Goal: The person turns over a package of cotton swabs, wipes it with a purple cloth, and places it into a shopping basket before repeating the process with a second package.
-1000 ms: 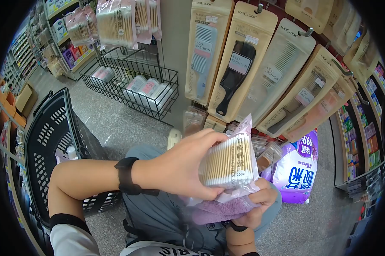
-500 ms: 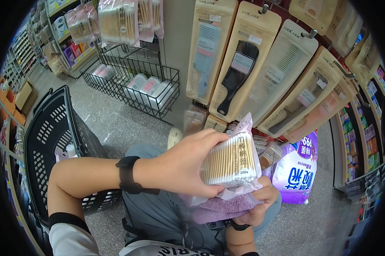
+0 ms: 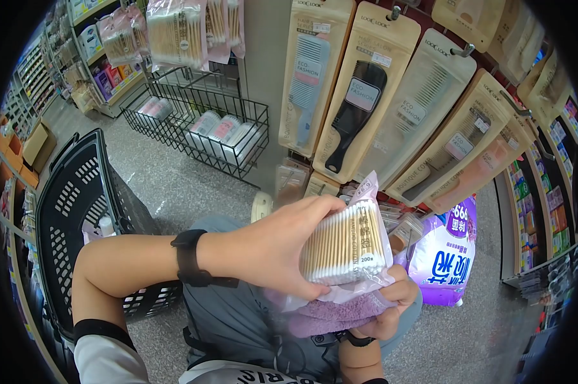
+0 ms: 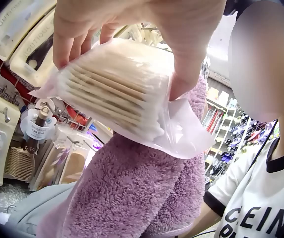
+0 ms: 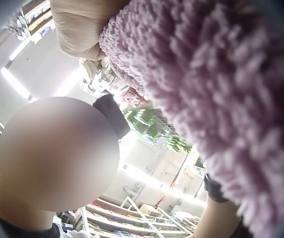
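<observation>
Since its film looks slick, cotton swab pack wants a gentle full-width hold; likely light, crushable. Left hand grips its left side, over soft purple towel; right hand holds towel's right end.

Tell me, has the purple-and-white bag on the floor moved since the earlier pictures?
No, the purple-and-white bag shows no visible shift against the shelving to its right.

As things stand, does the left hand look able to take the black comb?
Probably not: the left hand grips the cotton swab pack, though nothing seems to block the way to the black comb.
</observation>
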The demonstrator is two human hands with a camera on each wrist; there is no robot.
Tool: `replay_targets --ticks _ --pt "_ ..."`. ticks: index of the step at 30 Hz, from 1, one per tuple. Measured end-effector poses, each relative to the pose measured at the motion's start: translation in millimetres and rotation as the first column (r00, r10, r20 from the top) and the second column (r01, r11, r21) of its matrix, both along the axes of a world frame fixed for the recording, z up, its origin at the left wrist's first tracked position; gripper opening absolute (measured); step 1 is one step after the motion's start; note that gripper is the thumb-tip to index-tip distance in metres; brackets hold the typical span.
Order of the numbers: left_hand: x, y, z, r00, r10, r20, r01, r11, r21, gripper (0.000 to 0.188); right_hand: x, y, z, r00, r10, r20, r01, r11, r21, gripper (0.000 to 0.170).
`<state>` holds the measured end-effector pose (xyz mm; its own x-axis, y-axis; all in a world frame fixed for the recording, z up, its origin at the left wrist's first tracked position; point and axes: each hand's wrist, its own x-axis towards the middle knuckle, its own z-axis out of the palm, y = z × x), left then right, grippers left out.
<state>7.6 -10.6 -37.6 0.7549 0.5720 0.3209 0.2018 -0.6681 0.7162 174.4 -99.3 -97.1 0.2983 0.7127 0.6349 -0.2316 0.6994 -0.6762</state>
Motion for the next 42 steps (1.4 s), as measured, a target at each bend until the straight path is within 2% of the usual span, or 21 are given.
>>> replay_targets --ticks 6,9,15,18,21,27,30,39,42 --pt "-0.7 1.0 2.6 1.0 -0.002 -0.026 0.001 0.999 -0.042 0.078 -1.8 0.3 -0.9 1.0 -0.004 -0.023 0.004 1.0 -0.005 0.04" --pt "-0.1 0.8 2.5 1.0 0.006 -0.013 -0.006 1.0 -0.021 0.076 2.1 -0.7 -1.9 1.0 0.006 0.026 -0.006 1.0 -0.002 0.04" --pt "0.4 -0.3 2.8 1.0 0.015 -0.016 -0.015 1.0 -0.021 0.076 1.4 3.2 -1.1 1.0 -0.006 0.013 0.005 0.999 0.051 0.028" --pt "0.9 -1.6 2.7 1.0 0.011 -0.014 -0.011 1.0 -0.029 0.077 -2.2 0.8 3.2 0.991 -0.093 -0.093 0.087 0.994 -0.067 0.044" --pt "1.4 -2.0 2.2 1.0 -0.003 -0.004 0.003 0.997 -0.075 0.077 4.2 4.5 -2.2 0.999 -0.006 0.04 0.004 0.998 0.067 0.022" --pt "0.5 -1.6 4.5 0.998 0.019 -0.062 -0.027 0.992 -0.125 0.075 5.5 4.4 -5.3 0.998 -0.003 0.062 -0.001 0.998 0.064 0.024" --pt "0.6 -1.2 4.2 0.999 0.017 -0.047 -0.023 0.991 -0.13 0.075 1.8 0.3 -3.4 0.995 -0.088 -0.037 0.086 0.994 -0.067 0.044" --pt "-0.4 -1.1 5.1 0.998 -0.009 -0.064 -0.005 0.98 -0.201 0.074 1.4 1.1 -1.8 0.998 -0.06 0.0 0.06 0.996 -0.065 0.042" --pt "1.1 -0.3 3.1 1.0 -0.008 -0.007 0.006 0.97 -0.245 0.07 -0.2 1.3 -0.2 0.996 -0.062 -0.064 0.056 0.995 -0.086 0.042"
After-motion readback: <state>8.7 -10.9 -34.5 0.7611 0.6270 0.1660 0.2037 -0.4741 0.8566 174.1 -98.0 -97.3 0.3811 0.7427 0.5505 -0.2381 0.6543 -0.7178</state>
